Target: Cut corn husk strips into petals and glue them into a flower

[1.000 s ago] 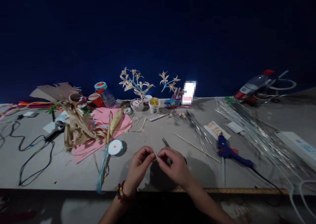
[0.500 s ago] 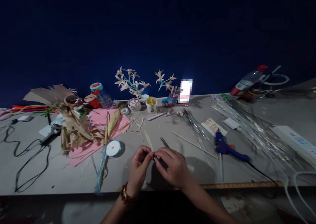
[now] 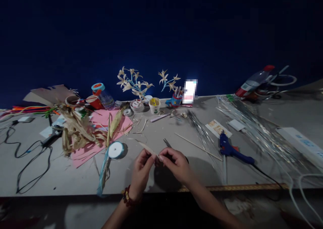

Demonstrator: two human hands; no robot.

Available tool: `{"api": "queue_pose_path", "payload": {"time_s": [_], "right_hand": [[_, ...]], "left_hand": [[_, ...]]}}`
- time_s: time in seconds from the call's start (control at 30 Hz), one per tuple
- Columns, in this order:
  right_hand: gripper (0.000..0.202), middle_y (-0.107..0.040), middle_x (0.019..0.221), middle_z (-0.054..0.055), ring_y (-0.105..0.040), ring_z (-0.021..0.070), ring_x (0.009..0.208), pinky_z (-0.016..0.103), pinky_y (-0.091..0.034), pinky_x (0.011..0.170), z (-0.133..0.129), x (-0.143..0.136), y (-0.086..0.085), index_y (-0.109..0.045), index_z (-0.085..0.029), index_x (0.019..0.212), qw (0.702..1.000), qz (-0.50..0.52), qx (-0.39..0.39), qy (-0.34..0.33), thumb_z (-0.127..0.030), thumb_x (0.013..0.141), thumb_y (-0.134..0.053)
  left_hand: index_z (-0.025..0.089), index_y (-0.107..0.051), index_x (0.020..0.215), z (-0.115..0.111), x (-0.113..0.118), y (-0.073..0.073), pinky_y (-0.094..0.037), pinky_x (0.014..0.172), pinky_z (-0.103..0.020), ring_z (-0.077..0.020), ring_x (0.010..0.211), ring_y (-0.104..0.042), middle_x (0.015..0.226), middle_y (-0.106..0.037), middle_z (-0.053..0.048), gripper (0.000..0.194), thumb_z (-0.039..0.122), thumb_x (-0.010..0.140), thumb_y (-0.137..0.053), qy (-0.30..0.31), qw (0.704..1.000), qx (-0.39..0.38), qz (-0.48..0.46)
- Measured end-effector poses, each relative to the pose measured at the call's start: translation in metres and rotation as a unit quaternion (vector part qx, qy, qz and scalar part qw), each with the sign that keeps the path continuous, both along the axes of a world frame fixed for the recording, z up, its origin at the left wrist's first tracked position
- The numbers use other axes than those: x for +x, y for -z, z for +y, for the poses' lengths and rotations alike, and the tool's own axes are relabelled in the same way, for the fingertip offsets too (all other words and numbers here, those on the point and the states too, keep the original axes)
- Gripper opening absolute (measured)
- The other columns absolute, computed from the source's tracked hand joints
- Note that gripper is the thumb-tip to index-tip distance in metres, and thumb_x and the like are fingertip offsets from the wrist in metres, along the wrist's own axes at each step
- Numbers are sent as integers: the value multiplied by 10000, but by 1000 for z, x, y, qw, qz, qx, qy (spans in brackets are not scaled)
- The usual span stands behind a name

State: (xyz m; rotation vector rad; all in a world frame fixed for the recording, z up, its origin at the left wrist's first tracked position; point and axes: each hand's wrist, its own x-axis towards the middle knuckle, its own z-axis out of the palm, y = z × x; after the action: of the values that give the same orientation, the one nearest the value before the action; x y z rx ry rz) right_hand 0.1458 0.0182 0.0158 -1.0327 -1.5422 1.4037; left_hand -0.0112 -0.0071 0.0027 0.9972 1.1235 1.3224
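Both hands meet at the near middle of the table, pinching a narrow pale strip of corn husk point(image 3: 147, 147) between them. My left hand point(image 3: 143, 165) is closed on the strip, whose pointed end slants up and to the left. At the strip's lower end, my right hand point(image 3: 175, 163) is closed with thumb and forefinger. Just behind the right hand lie dark scissors point(image 3: 167, 143), partly hidden by it. To the left stands a roll of light blue ribbon point(image 3: 116, 150), its tail hanging toward the table's front edge.
Dried corn husks point(image 3: 78, 131) lie heaped on pink paper point(image 3: 121, 121) at left. Husk flowers on blue stems point(image 3: 133, 82) stand at the back. A blue glue gun point(image 3: 236, 151), a thin stick point(image 3: 198, 146), wires point(image 3: 202, 126) and a power strip point(image 3: 301, 145) are at right.
The husk strip has tipped over to the left, from nearly upright to a low slant. My right hand has turned slightly, its thumb now showing on the strip's end.
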Motion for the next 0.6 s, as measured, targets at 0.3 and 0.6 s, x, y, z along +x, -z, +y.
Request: {"api": "queue_pose_path", "payload": {"time_s": [0.3,0.6], "right_hand": [[324,-680,712,1,-604,126,611,233,-465,569,-3,-4,-5,-609,-186,815,953,198,-228,-41,-474,797,-757],[95,-666,775,6,-632,160,708,289,-512,693,-8,-6,-3,-630,-213,885,997,40,13,68,-303,879,-657]], "left_hand": [[170,-704,873,1,-10,7,-418,556,-217,-106,593,-530,724,-641,-15,171,341,873,-702,59,997,7,-46],[196,-659,932,-6,0,1,-476,701,-259,-147,721,-556,799,-624,-13,171,364,898,-654,22,999,19,-27]]}}
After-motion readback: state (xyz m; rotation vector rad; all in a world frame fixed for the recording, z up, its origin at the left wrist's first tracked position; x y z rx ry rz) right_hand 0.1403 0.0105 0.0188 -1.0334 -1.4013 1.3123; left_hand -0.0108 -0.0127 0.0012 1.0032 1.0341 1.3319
